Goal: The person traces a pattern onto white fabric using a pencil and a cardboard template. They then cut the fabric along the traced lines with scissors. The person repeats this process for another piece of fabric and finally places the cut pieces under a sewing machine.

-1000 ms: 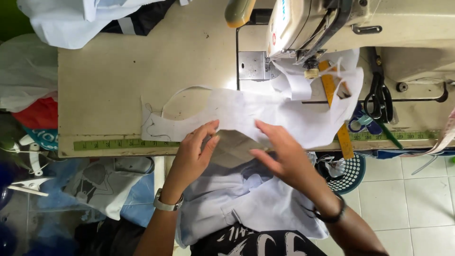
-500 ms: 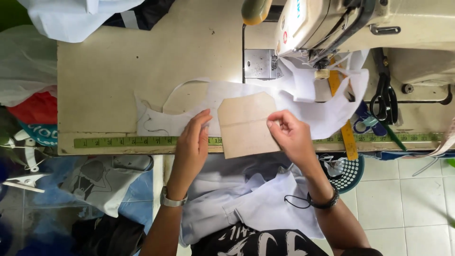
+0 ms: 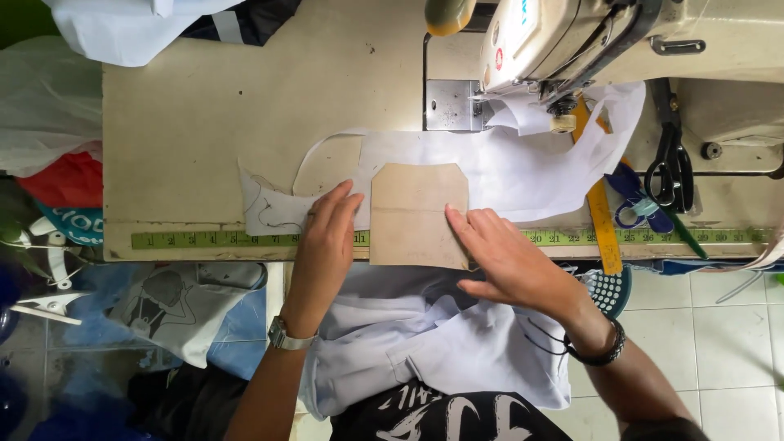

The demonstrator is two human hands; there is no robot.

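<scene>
A tan cardboard pocket template [image 3: 418,214] lies on white fabric [image 3: 506,167] at the front edge of the sewing table [image 3: 204,122]. My left hand [image 3: 327,237] rests flat against the template's left edge, fingers together on the fabric. My right hand [image 3: 506,257] presses its lower right corner with fingertips spread. More white cloth [image 3: 425,343] hangs from the table edge into my lap. The fabric runs up under the head of the sewing machine [image 3: 572,41].
A green measuring tape [image 3: 212,239] is stuck along the table's front edge. A yellow ruler [image 3: 600,216], black scissors [image 3: 670,163] and blue-handled scissors [image 3: 629,192] lie right of the fabric. Bags and cloth [image 3: 57,122] sit left of the table.
The cardboard template came up from under my hands and now lies flat on the fabric. Both hands moved to its sides and press it down.
</scene>
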